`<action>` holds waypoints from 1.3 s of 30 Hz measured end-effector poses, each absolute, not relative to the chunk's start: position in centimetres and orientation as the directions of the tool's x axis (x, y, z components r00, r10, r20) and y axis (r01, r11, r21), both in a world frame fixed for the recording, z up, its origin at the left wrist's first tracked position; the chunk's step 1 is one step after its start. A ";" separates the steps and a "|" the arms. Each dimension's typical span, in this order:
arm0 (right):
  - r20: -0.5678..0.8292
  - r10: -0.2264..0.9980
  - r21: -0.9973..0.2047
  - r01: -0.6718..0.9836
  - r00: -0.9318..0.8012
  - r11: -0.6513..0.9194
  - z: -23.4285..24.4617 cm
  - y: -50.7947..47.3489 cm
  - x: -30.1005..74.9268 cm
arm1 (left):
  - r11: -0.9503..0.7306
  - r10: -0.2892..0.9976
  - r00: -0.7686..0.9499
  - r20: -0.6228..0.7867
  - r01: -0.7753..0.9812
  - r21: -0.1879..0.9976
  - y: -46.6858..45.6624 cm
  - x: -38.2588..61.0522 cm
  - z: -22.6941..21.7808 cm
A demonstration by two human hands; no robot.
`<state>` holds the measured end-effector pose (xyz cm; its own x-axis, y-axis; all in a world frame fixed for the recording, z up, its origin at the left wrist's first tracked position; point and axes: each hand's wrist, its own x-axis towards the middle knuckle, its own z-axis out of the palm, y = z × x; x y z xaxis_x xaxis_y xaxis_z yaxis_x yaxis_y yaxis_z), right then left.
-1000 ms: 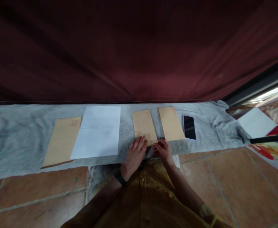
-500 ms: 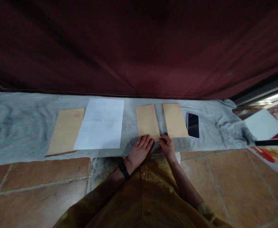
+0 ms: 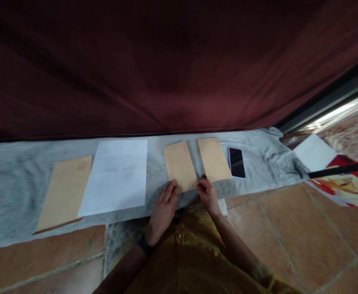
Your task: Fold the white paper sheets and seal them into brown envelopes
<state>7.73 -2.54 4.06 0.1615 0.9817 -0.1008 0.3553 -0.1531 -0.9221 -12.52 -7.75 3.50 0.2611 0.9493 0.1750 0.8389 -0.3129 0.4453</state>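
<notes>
A brown paper envelope (image 3: 180, 163) with small red print lies in front of me on the grey cloth. My left hand (image 3: 164, 206), with a dark band on its wrist, has its fingers together at the envelope's near left corner, the thumb by the near edge. At the near right corner, the fingertips of my right hand (image 3: 208, 197) are pinched together on the edge. A small dark spot shows just beyond them; I cannot make out what it is. Right of this envelope lies a stack of brown envelopes (image 3: 214, 159).
On the left, a white paper sheet (image 3: 114, 175) overlaps another brown envelope (image 3: 64, 190). A phone (image 3: 236, 162) lies right of the stack. The grey cloth (image 3: 261, 163) covers a narrow surface below a dark red curtain (image 3: 166, 81). A colourful printed item (image 3: 347, 185) is at far right.
My left hand has slid from the middle of the envelope's near edge to its left corner. My right hand stays by the right corner. The camera view has turned and tilted slightly.
</notes>
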 end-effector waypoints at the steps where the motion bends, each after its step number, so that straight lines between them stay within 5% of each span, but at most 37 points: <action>1: -0.106 0.980 -0.928 0.336 0.168 -0.158 4.2 -2.5 7.6 | -0.253 0.966 0.184 0.183 0.821 0.511 -7.8 -12.7 3.5; 9: -0.208 0.965 -0.978 -0.024 0.157 -0.207 8.1 -0.9 8.9 | 0.114 0.984 -0.167 -0.064 0.314 0.942 -5.6 -11.5 4.9; 15: -0.170 0.944 -0.985 -0.051 0.283 -0.162 9.6 1.3 14.4 | 0.275 0.957 -0.055 -0.284 -0.127 0.953 -1.9 -7.0 6.8; 21: -0.166 0.911 -0.982 0.021 0.378 -0.188 7.8 2.0 18.0 | 0.310 0.951 0.027 -0.309 -0.150 0.939 0.2 -2.6 6.2; 29: -0.123 0.892 -0.950 0.207 0.434 -0.232 5.9 1.4 19.6 | 0.252 0.967 -0.053 -0.248 0.089 0.964 0.1 -0.8 3.4; 39: -0.021 0.890 -0.793 0.535 0.456 -0.293 5.6 1.4 19.7 | 0.169 0.985 -0.009 -0.170 0.207 0.964 -0.7 0.7 2.8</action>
<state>19.69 1.41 5.57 0.4560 0.8897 -0.0213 0.5348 -0.2931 -0.7925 0.66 -0.68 2.81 -0.0093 0.9853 -0.1705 0.2067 0.1687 0.9637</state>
